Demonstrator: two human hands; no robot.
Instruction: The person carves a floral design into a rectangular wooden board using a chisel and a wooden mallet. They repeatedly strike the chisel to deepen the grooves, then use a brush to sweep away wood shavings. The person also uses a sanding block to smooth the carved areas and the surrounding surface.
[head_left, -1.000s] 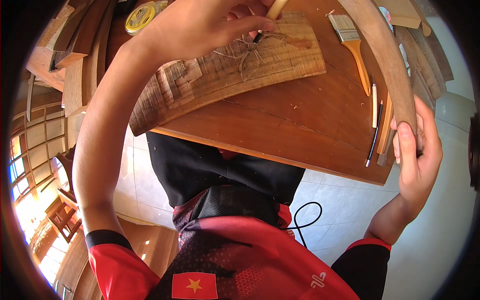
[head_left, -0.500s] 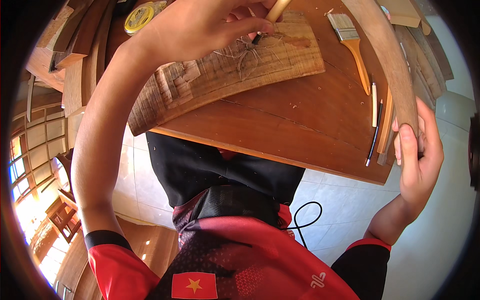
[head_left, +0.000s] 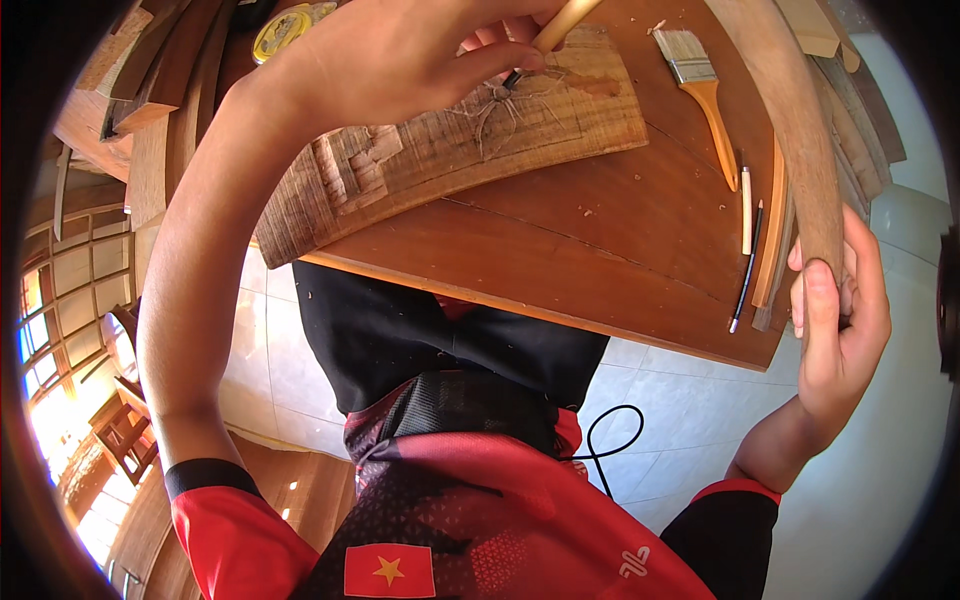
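Observation:
My left hand (head_left: 440, 60) is closed around the light wooden handle of a chisel (head_left: 562, 28). The chisel's dark metal end meets the carved centre of a wooden board (head_left: 560, 128), where thin spidery lines spread out. Blocky recesses are cut into the board's left part. On the right, my right hand (head_left: 845, 310) grips the near end of a long brown wooden stick (head_left: 800, 130), thumb along its top. The stick's far end runs out of view at the upper edge, so its full shape is hidden.
Right of the board, a flat brush (head_left: 712, 115), a white stick (head_left: 746, 210), a dark pencil (head_left: 748, 265) and a wood-handled tool (head_left: 770, 245) lie on the brown table (head_left: 560, 240). A yellow tape measure (head_left: 282, 36) sits at the far left, near stacked timber (head_left: 165, 80).
The wooden stick and my right hand have shifted slightly toward me and to the right. The chisel stays on the carving, its handle leaning a little more to the right.

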